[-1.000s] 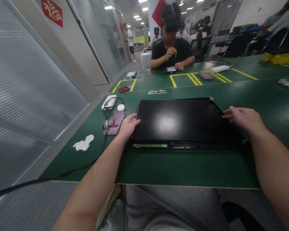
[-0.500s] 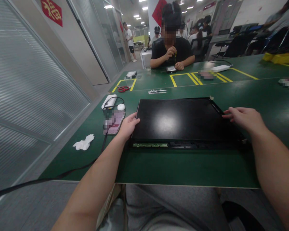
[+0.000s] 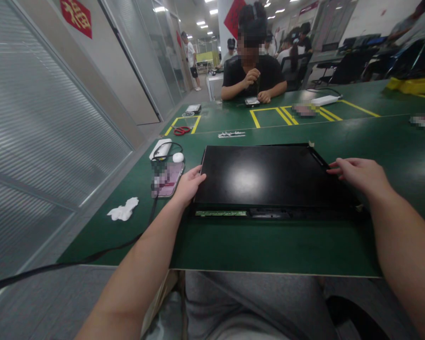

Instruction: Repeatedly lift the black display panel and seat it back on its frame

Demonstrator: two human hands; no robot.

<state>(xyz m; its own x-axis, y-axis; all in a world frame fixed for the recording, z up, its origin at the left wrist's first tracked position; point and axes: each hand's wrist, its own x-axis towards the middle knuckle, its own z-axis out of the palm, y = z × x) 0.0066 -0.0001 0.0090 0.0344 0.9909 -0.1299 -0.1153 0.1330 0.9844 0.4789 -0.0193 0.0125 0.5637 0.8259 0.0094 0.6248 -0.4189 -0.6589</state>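
A dark, glossy display panel (image 3: pixel 269 184) lies over a black frame (image 3: pixel 293 214) on the green table in front of me. Along the near side, below the panel's edge, a narrow green circuit board (image 3: pixel 221 213) shows in the frame. My left hand (image 3: pixel 190 184) grips the panel's left edge, thumb on top and fingers at the side. On the opposite side, my right hand (image 3: pixel 361 174) has thumb and fingers pinched at the frame's right rim. The undersides of panel and frame are hidden.
Left of the panel lie a phone (image 3: pixel 172 182), a white power bank (image 3: pixel 160 149) with a black cable, a small white case (image 3: pixel 177 157) and crumpled tissue (image 3: pixel 123 209). Beyond are red-handled scissors (image 3: pixel 182 131) and white strips (image 3: pixel 231 134). A person (image 3: pixel 253 71) sits opposite, handling a small device.
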